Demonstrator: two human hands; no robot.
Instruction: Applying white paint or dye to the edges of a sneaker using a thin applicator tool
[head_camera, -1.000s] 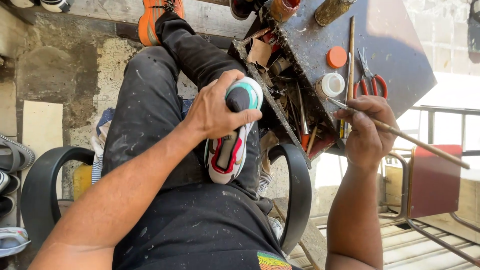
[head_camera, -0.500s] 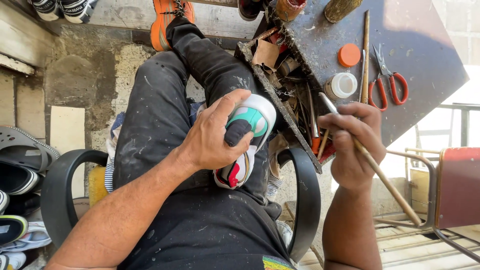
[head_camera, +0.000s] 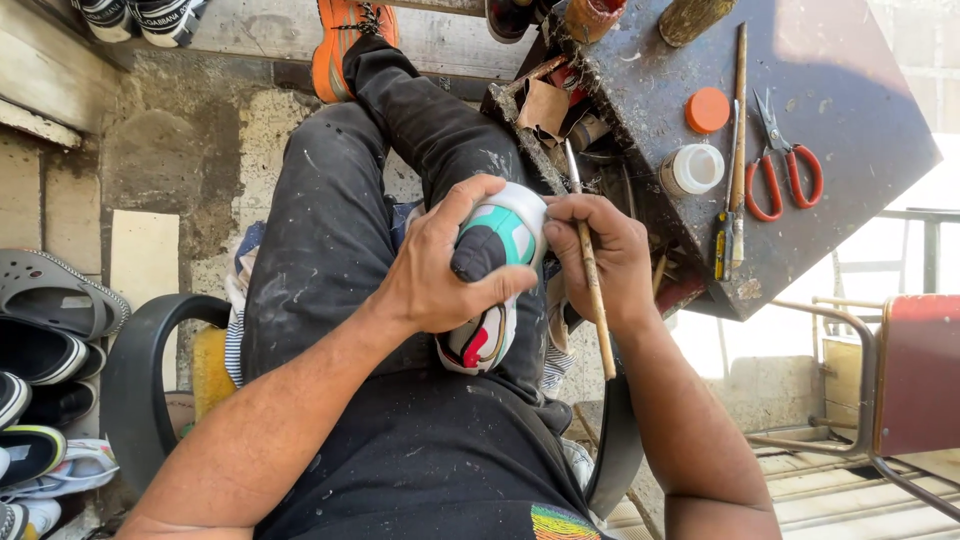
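A small white sneaker (head_camera: 497, 285) with teal, black and red panels rests on my lap. My left hand (head_camera: 437, 265) wraps around it from the left, thumb and fingers gripping its upper. My right hand (head_camera: 598, 255) holds a thin wooden brush (head_camera: 592, 275) like a pen, right against the shoe's toe end. The brush tip points away from me, toward the work table.
A dark, stained work table (head_camera: 800, 120) at upper right carries red-handled scissors (head_camera: 785, 165), an open white jar (head_camera: 692, 170), an orange lid (head_camera: 707, 109) and long tools. Several shoes (head_camera: 45, 330) lie on the left. A black chair arm (head_camera: 140, 390) flanks my legs.
My right hand has swung the brush in from the table side to the shoe's toe. The left hand has kept its hold and shifted the shoe slightly.
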